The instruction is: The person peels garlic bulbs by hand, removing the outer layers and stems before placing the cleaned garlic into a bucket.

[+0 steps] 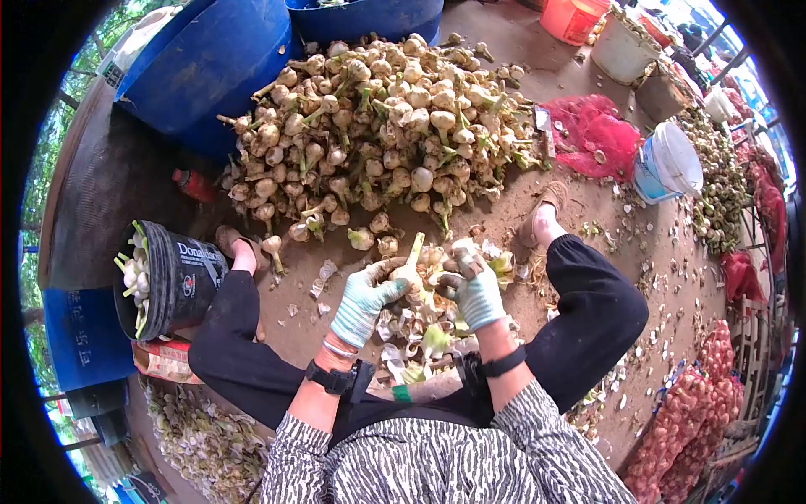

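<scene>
My left hand, in a striped glove, is closed on a garlic bulb whose green stem points up and away from me. Facing it, my right hand, also gloved, has its fingers bent together beside the bulb; what they hold, if anything, is hard to make out. Peeled skins lie beneath and between the hands. Beyond them rises a large heap of garlic bulbs with stems.
A black bucket of trimmed garlic stands at the left, below large blue tubs. Right of the heap are red netting and a white-blue bucket. Filled net sacks lie at the lower right.
</scene>
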Demonstrator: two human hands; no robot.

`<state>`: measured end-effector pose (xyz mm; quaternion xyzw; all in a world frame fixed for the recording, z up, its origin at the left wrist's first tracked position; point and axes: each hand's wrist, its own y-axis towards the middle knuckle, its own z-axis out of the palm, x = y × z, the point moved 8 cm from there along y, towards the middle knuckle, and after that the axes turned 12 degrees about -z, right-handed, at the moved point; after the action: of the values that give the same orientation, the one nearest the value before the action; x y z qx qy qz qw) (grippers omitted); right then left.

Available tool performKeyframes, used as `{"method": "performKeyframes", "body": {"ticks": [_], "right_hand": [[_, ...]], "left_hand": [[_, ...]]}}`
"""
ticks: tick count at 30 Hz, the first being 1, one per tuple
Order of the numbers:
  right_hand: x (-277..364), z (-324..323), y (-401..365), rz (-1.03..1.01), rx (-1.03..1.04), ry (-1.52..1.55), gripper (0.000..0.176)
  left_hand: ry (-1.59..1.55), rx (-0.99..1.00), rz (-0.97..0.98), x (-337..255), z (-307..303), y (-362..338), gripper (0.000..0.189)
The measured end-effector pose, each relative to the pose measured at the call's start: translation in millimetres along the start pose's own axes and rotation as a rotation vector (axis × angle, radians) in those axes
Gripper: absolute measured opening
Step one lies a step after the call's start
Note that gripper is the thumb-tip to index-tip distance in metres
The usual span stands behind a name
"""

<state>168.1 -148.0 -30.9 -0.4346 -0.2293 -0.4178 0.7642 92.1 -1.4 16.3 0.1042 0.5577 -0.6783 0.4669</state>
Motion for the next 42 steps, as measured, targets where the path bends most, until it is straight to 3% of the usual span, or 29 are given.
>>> {"method": "performKeyframes", "body": {"ticks": [1, 2, 4, 6, 8, 10, 12, 14, 16, 18, 20, 25, 27, 28, 30, 32, 34, 37, 38, 41, 42], "right_hand": [[-3, 9, 1, 0.024, 0.228, -0.082, 0.023], [-21, 10, -1, 0.115, 0.256, -0.094, 0.025], [-18, 20, 2, -0.253, 0.408, -0.614, 0.026], [-20, 28, -6, -0.16, 0.463, -0.571, 0.026], [-16, 38, -25, 0.102, 0.438, -0.439, 0.024], [-21, 39, -29, 0.049, 0.489, -0.374, 0.021], [-22, 39, -34, 0.069, 0.514, -0.404, 0.02], [-13, 45, -40, 0.012, 0.548, -0.629, 0.022], [-20, 50, -45, 0.053, 0.542, -0.551, 0.027], [-35, 52, -42, 0.011, 0.617, -0.416, 0.031], [-41, 45, -43, -0.007, 0.596, -0.413, 0.03], [-42, 41, -51, 0.147, 0.459, -0.296, 0.028], [-39, 42, -51, 0.15, 0.439, -0.266, 0.027], [-38, 41, -49, 0.147, 0.397, -0.279, 0.025], [-42, 36, -47, 0.154, 0.355, -0.292, 0.023], [-42, 35, -41, 0.039, 0.411, -0.351, 0.021], [-35, 40, -43, -0.016, 0.413, -0.332, 0.02], [-28, 43, -44, -0.057, 0.442, -0.426, 0.02], [-34, 38, -40, -0.026, 0.463, -0.505, 0.024], [-41, 42, -44, 0.112, 0.467, -0.34, 0.03], [-44, 43, -43, 0.155, 0.468, -0.26, 0.03]], "left_hand": [[0.133, -0.03, 0.092, 2, 0, 2, 0.041], [0.266, -0.059, 0.187, 2, 0, 3, 0.045], [0.427, -0.079, 0.2, 5, 4, -3, 0.055], [0.635, -0.187, 0.371, -5, 11, -20, 0.06], [0.573, -0.206, 0.334, 3, 2, -24, 0.061], [0.393, -0.182, 0.153, 21, -10, -21, 0.059], [0.455, -0.181, 0.206, 20, -11, -27, 0.057], [0.516, -0.182, 0.26, 18, -11, -32, 0.056], [0.468, -0.114, 0.312, 18, -10, -38, 0.053], [0.375, -0.108, 0.235, 25, -15, -41, 0.05], [0.123, -0.028, 0.094, 35, -19, -41, 0.054], [0.07, -0.028, 0.031, 44, -20, -40, 0.051], [0.536, -0.241, 0.26, 25, -12, -51, 0.05], [0.885, -0.394, 0.57, 8, 0, -65, 0.058], [0.665, -0.391, 0.469, 19, -11, -54, 0.054], [-0.037, -0.139, 0.079, 40, -18, -40, 0.043], [-0.319, 0.005, -0.051, 49, -13, -37, 0.03], [-0.57, 0.094, -0.143, 72, -26, -28, 0.029], [-0.542, 0.086, -0.12, 77, -31, -24, 0.029], [0.124, -0.031, 0.008, 45, -31, -25, 0.042], [0.122, -0.029, 0.002, 47, -26, -27, 0.042]]}}
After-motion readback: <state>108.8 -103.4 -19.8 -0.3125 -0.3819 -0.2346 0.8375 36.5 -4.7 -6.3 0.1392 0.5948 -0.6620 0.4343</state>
